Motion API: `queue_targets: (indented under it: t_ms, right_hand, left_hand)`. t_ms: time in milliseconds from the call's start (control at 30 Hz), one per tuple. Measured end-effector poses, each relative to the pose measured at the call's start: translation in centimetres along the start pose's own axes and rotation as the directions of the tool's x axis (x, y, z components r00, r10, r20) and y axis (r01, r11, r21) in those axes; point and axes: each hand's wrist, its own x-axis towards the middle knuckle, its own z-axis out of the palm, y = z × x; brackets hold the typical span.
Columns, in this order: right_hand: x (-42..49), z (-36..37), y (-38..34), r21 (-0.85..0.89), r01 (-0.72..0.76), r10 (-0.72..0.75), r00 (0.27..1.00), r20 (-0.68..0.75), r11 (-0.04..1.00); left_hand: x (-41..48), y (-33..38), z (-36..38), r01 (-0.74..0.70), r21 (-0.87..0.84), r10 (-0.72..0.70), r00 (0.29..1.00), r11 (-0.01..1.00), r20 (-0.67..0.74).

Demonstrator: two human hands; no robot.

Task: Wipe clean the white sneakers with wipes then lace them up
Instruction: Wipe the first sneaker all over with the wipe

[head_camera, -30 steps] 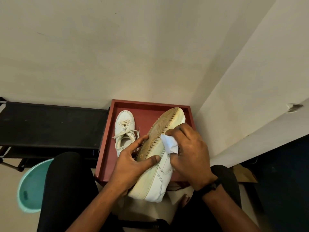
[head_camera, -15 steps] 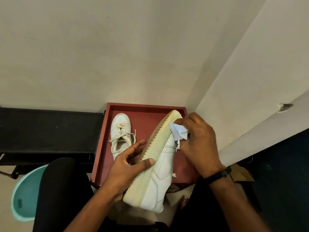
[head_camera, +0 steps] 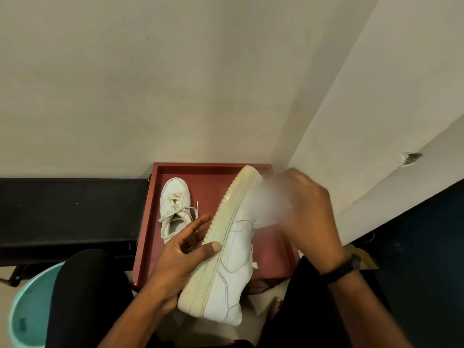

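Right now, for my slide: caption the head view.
Left hand steadies a white sneaker; right hand, blurred, holds a wipe to it over a red tray.

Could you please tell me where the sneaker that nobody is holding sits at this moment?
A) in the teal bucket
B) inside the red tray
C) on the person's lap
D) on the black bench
B: the free sneaker lies inside the red tray, within its raised rim, with its toe toward the wall and its laces loose.
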Motion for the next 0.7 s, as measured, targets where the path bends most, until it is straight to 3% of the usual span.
queue_targets:
  t_ms: [67, 200, 433, 500, 600, 700]
  right_hand:
    - [1.1, -0.4, 0.3, 0.005, 0.012, -0.012, 0.998, -0.066, 1.0]
    - [0.7, 0.9, 0.4, -0.005, 0.035, -0.035, 0.998, -0.048, 0.999]
    - [-3.0, 2.5, -0.7, -0.317, 0.267, -0.2, 0.953, 0.228, 0.91]
    - [-2.8, 2.0, -0.4, -0.266, 0.272, -0.205, 0.946, 0.251, 0.925]
    - [-2.0, 0.6, -0.3, -0.021, 0.103, -0.101, 0.989, 0.106, 0.994]
    - [-1.7, 0.9, -0.5, 0.036, 0.058, -0.059, 0.998, 0.022, 0.998]
  left_hand:
    - [0.1, 0.3, 0.0, 0.035, -0.052, -0.032, 0.998, 0.998, 0.051]
    - [0.1, 0.4, -0.2, 0.033, -0.073, -0.027, 0.996, 0.997, 0.086]
    - [0.1, 0.0, -0.3, -0.025, -0.016, 0.026, 1.0, 1.0, 0.017]
    - [0.1, 0.0, -0.2, -0.028, -0.009, 0.028, 0.999, 1.0, 0.018]
    - [0.2, -0.1, -0.3, 0.005, -0.056, -0.003, 0.999, 0.998, 0.034]
    - [0.1, -0.3, -0.6, 0.081, -0.12, -0.072, 0.994, 0.989, 0.08]
